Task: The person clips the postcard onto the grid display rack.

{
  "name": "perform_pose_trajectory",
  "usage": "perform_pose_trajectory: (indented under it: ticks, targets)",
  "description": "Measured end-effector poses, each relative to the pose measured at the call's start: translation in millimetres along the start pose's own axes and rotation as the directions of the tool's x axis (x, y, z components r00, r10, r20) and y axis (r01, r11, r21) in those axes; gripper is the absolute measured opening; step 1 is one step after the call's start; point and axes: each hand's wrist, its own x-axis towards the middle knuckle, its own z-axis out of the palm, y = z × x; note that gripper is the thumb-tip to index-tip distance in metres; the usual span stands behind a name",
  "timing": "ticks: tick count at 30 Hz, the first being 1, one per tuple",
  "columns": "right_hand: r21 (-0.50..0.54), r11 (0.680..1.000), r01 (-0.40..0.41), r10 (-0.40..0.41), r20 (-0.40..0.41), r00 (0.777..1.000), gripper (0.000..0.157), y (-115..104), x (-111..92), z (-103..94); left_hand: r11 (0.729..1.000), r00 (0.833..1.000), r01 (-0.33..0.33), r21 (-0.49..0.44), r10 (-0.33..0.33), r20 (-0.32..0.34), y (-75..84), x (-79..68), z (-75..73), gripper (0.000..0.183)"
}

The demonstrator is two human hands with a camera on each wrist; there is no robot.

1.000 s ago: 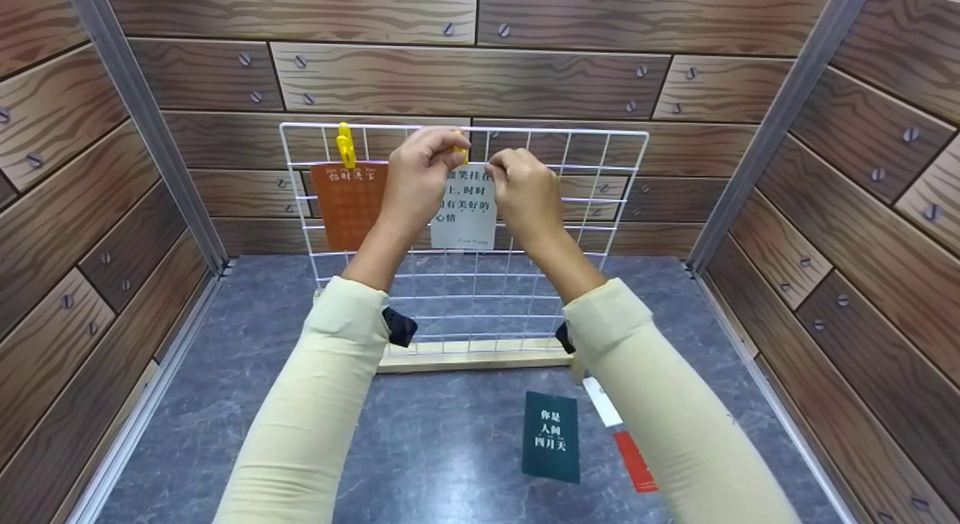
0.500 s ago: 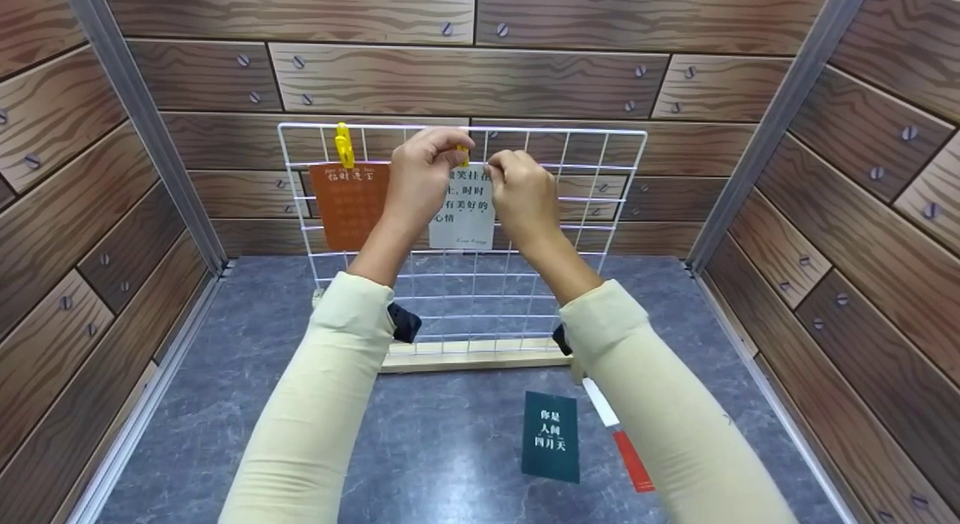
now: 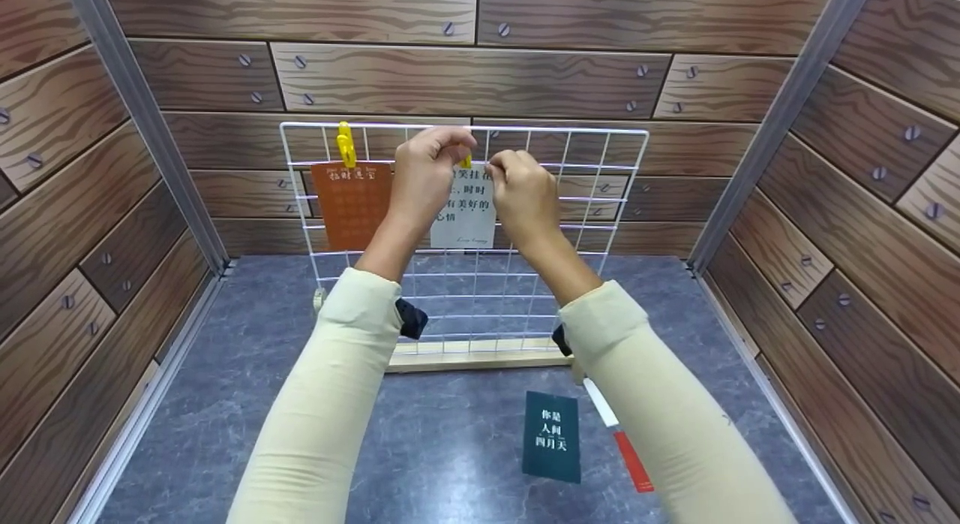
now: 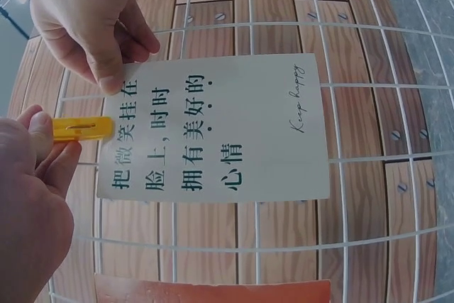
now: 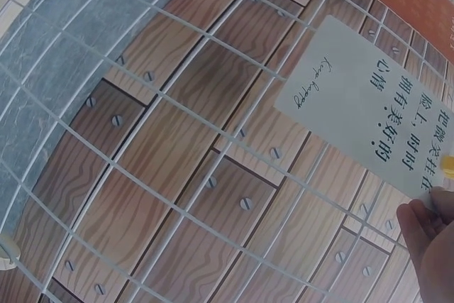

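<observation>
A white card (image 3: pixel 463 212) with dark printed characters hangs against the white wire grid (image 3: pixel 585 201). My left hand (image 3: pixel 425 171) pinches a yellow clip (image 4: pixel 84 128), whose tip meets the card's top edge in the left wrist view. Beside it, my right hand (image 3: pixel 526 197) pinches the card's top right corner between thumb and fingers, as the right wrist view of that hand (image 5: pixel 434 235) also shows. To the left, an orange card (image 3: pixel 349 209) hangs from the grid under another yellow clip (image 3: pixel 346 145).
On the grey marbled surface (image 3: pixel 435 441) lie a dark green card (image 3: pixel 551 438), a red card (image 3: pixel 634 464) and a white card (image 3: pixel 600 402), the last two partly behind my right sleeve. A wooden base (image 3: pixel 480 359) supports the grid. Wood-patterned walls (image 3: pixel 465 81) enclose the space.
My left hand has shifted slightly to the right with the yellow clip, which covers a little more of the white card's text. The right hand stays at the corner.
</observation>
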Motion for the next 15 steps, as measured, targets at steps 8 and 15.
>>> perform_pose_trajectory:
  ticks: [8, 15]
  targets:
    - [0.011, 1.000, -0.017, 0.018, -0.027, 0.999, 0.013, 1.2, -2.9, 0.4, 0.992, 0.991, 0.116, 0.040, -0.118, 0.059, 8.5, 0.6, 1.6, 0.013]
    - [0.010, 1.000, -0.028, 0.028, -0.023, 0.999, 0.015, 0.7, -3.0, 0.3, 0.984, 0.983, 0.167, 0.057, -0.171, 0.064, 11.9, 0.1, 2.1, 0.018]
